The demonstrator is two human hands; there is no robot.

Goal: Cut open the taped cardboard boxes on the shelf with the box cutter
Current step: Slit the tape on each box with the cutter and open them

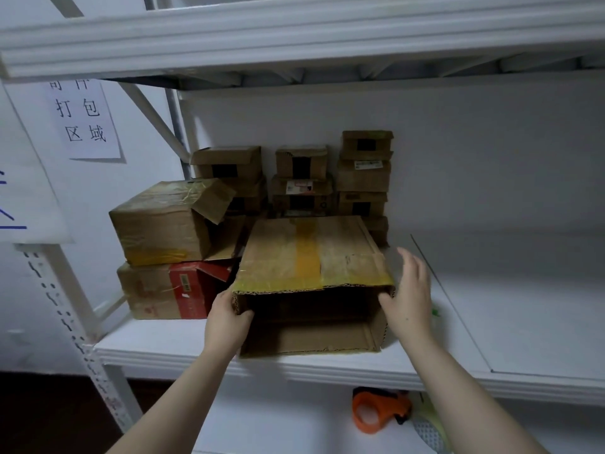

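Left hand point(229, 314) is gripping the left wall of the open-ended cardboard box point(311, 253), right hand point(411, 290) lying straight-fingered along its right, so uneven pulling is likely risking tipping it off the shelf point(491, 322).

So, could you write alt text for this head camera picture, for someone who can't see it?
A person's left hand grips the left wall of an open cardboard box on a white shelf, while the right hand touches its right side. Smaller boxes are stacked behind.
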